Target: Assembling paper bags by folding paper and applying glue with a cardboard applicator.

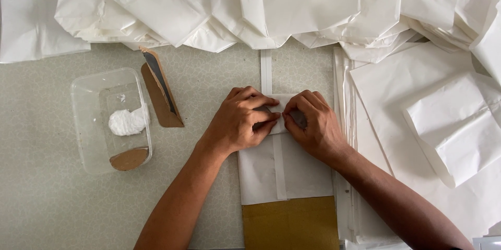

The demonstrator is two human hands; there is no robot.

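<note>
While the left hand (237, 119) and right hand (313, 122) pinch the top fold of the half-made white paper bag (284, 169), finished white paper bags (209, 4) lie piled beyond it, unfolded white sheets (396, 88) stacked right of it.

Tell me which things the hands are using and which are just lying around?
In use:
- left hand and right hand, pressing a fold
- white paper bag under them
- brown cardboard sheet below it

Lying about:
- clear tub with white paste
- cardboard scraper
- finished white bags
- flat paper stack
</note>
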